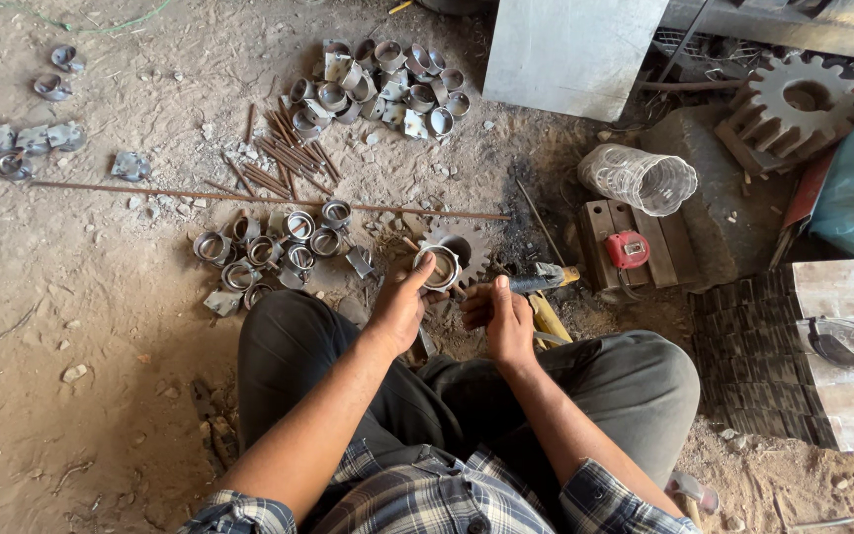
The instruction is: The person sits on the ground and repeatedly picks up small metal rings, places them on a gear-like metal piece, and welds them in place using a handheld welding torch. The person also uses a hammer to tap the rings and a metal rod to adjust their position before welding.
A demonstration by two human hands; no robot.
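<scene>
Both arms reach forward: left hand (399,309) pinches metal ring (439,267), right hand (502,318) fisted

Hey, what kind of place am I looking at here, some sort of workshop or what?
Probably a small, rough metalworking workshop with a dirt floor. Piles of short grey metal rings and thin rusty rods lie about, and a large toothed steel gear sits nearby.

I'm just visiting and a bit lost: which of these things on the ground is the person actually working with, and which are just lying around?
In hand:
left hand holding a metal ring
right hand gripping a welding holder
small gear under the ring

Lying about:
ring piles
short rods
large gear
safety glasses
mesh roll
</scene>
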